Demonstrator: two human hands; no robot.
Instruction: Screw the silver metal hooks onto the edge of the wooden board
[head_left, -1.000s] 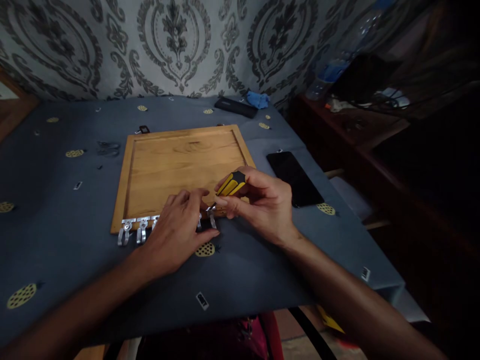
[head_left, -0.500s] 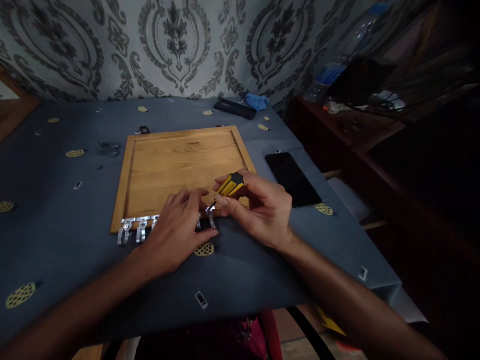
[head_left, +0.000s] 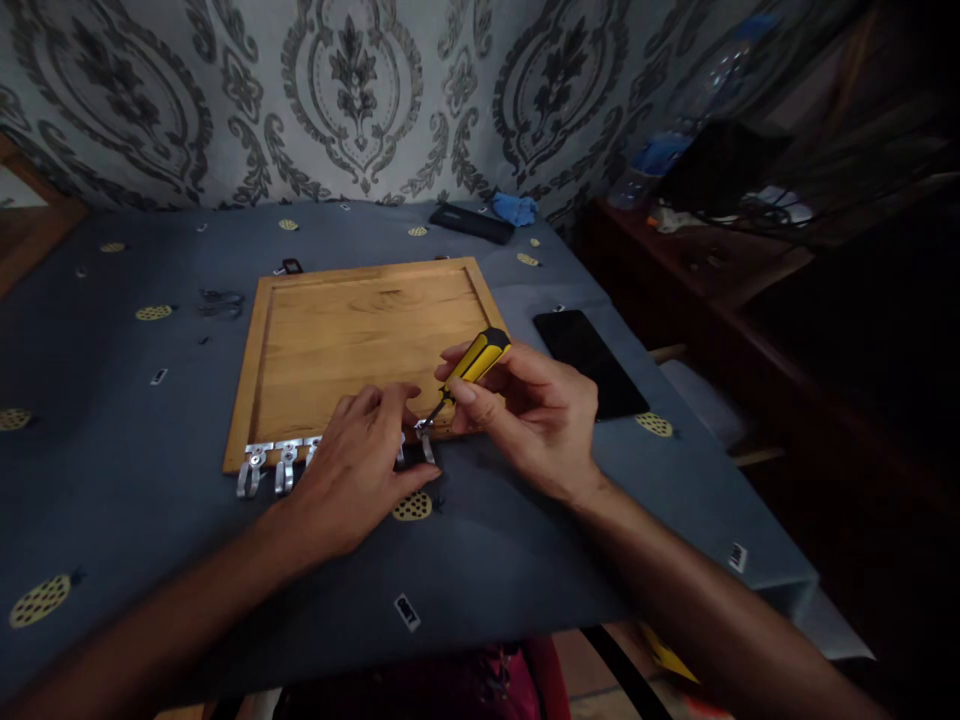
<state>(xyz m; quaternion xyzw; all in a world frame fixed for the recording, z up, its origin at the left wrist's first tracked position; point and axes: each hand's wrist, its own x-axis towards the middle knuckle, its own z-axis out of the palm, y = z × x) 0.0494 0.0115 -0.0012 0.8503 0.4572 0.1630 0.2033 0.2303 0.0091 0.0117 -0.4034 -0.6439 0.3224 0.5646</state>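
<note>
In the head view, a wooden panel point(head_left: 367, 340) with a raised frame lies on the table. Silver metal hooks point(head_left: 285, 468) line its near edge. My left hand point(head_left: 356, 460) rests over this edge, covering some hooks. Its thumb and fingers close around the rightmost visible hook point(head_left: 427, 447). My right hand point(head_left: 536, 410) grips a yellow and black screwdriver point(head_left: 480, 357) by its handle, tilted, with the tip down at the top of that hook. The screw under the tip is too small to make out.
A black phone point(head_left: 589, 362) lies right of the panel. Behind it are a dark case point(head_left: 471, 223) and a blue cloth point(head_left: 514, 208). Small metal pieces point(head_left: 220, 302) lie to the left. The table's right edge borders a dark red shelf point(head_left: 697, 260) with a bottle and cables.
The screwdriver handle has shifted slightly up and right and shows more of its length; my right hand has opened its grip a little. My left hand stays at the hook.
</note>
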